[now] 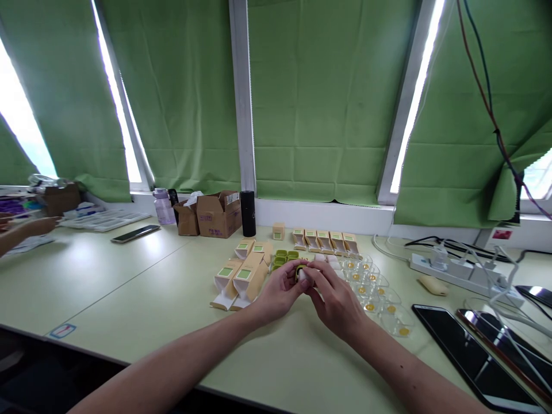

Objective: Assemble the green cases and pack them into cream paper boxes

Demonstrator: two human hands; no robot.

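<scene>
My left hand (279, 292) and my right hand (337, 299) meet over the middle of the table, both closed on a small green-and-white piece (301, 273). The fingers cover most of it, so its kind does not show. Just behind the hands stand small square olive-green cups (281, 253). To the right of my right hand are several clear plastic cups (370, 290) with yellow round marks inside. Some whitish pieces (328, 260) lie right behind my right fingers. Left of my left hand, unfolded kraft boxes (244, 280) with green labels lie with their flaps open.
More open kraft boxes (325, 242) line the back, near one closed box (278, 231). A black cylinder (248, 213), cardboard carton (219, 214) and purple bottle (164, 206) stand back left. A power strip (466, 277), cables and tablet (468, 351) occupy the right. Another person's arm (21, 233) reaches in far left.
</scene>
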